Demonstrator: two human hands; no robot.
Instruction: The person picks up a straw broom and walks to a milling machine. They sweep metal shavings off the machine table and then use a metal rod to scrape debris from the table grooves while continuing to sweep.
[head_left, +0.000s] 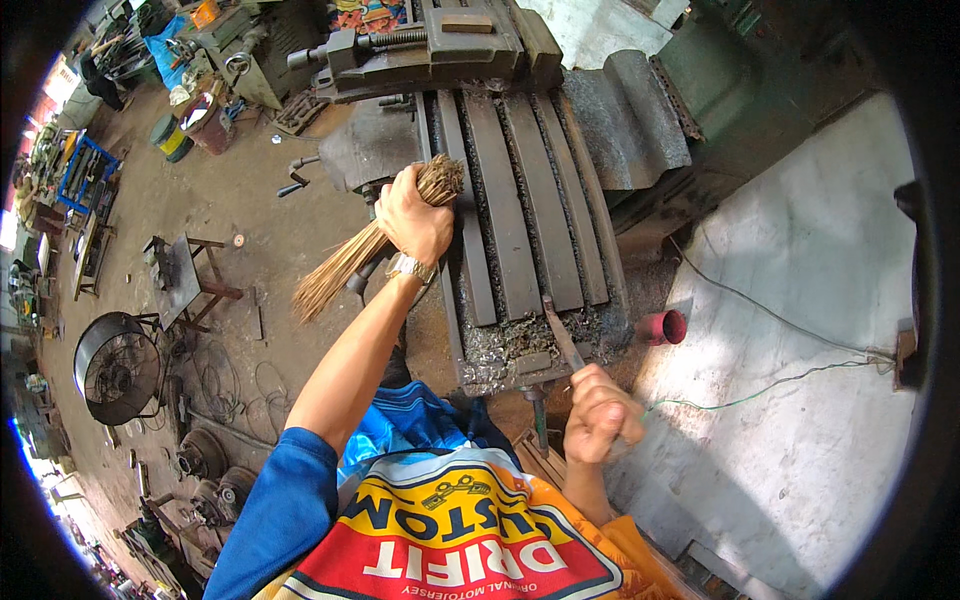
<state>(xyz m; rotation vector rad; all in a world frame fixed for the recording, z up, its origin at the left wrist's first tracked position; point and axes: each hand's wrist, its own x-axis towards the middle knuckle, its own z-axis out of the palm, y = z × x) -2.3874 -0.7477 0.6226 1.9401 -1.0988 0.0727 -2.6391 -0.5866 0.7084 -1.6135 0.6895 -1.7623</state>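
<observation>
My left hand (415,222) is wrapped round a broom (342,268) of thin straw-coloured sticks, its cut ends up and its loose ends pointing down-left. That hand is over the left edge of a slotted steel machine table (512,205). A narrow flat metal bar (563,338) is gripped in my right hand (603,412) at the near right corner. The bar's far tip reaches the near end of a table slot. Dark metal chips (530,338) lie heaped in the trough around it and in the slots.
A heavy machine vise (470,50) sits at the table's far end. Right of the table are a bent metal sheet (630,120), a red cup-like container (662,327) and a green wire (760,385). Leftward on the floor stand a drum fan (118,368) and a small metal table (185,280).
</observation>
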